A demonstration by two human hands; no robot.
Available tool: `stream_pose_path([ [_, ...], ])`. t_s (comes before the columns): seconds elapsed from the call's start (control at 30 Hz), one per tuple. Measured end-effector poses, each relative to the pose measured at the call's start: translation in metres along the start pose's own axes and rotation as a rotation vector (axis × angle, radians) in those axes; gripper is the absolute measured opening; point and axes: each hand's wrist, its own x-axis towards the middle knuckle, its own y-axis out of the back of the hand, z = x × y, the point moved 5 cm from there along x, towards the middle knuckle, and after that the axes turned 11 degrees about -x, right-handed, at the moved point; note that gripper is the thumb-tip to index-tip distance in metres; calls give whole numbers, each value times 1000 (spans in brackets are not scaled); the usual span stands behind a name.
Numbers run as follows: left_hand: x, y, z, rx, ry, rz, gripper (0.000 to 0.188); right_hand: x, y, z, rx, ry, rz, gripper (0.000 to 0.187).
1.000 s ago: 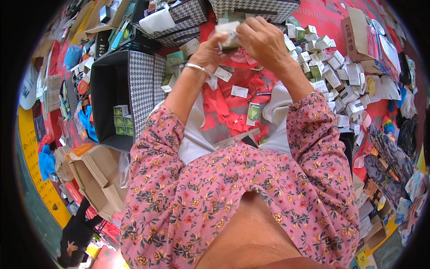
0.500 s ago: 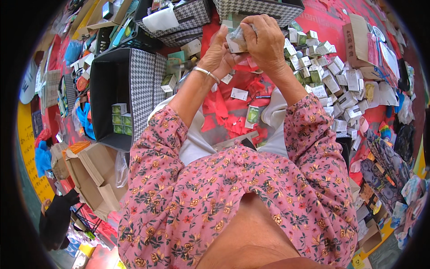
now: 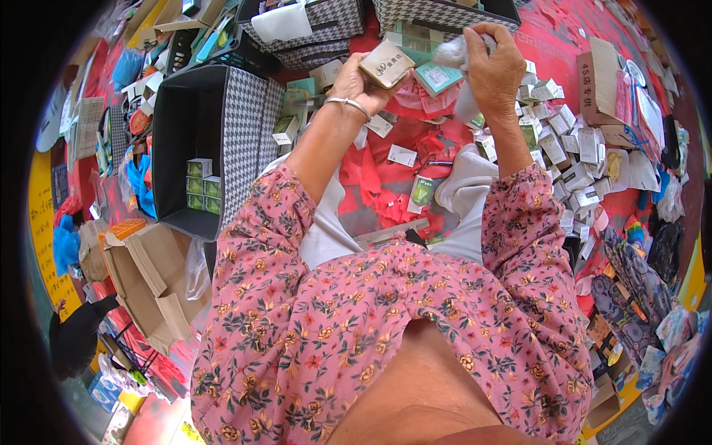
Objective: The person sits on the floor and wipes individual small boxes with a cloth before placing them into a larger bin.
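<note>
In my left hand (image 3: 351,89), a small gold-tan box (image 3: 386,65) with dark lettering rests with its broad face up, fingers and thumb around its edges. My right hand (image 3: 492,78) is raised to the right of the box and apart from it. It pinches a crumpled whitish wad (image 3: 451,53), cloth or thin plastic, part of which hangs down. Between the hands, a flat pale-teal box (image 3: 436,77) lies on the red ground covering. Closer to my body lie a white card (image 3: 401,155) and a small green-and-white box (image 3: 420,192), between my legs.
Left of my arm stands an open black-lined houndstooth bin (image 3: 248,141) with several small green boxes (image 3: 202,185) inside. More houndstooth bins (image 3: 445,16) stand ahead. On the right spreads a pile of small white-and-green boxes (image 3: 552,144), beside a cardboard carton (image 3: 597,81). An open carton (image 3: 148,282) sits lower left.
My hands have drawn apart. The right has moved right with the whitish wad, and the gold-tan box now shows plainly in my left hand. The view has shifted slightly.
</note>
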Motion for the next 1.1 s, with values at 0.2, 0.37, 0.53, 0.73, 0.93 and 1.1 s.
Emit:
stream_pose_path([
  [0.2,16,14,-8,-222,469,-338,27,-43,-55,-63,-196,825,-112,4],
  [0.37,-5,-4,-6,87,127,-40,25,1,-25,14,-404,320,91,9],
  [0.53,-1,-1,-19,71,94,-2,22,-9,-28,-40,-171,542,226,7],
  [0.73,11,17,-2,44,109,108,24,-49,-57,-52,-131,715,-197,11],
  [0.93,-4,-4,6,-27,-23,137,38,-30,-23,-25,4,288,-216,9],
  [1.1,-4,-6,-8,-8,-22,84,28,-8,-16,-36,5,230,79,6],
])
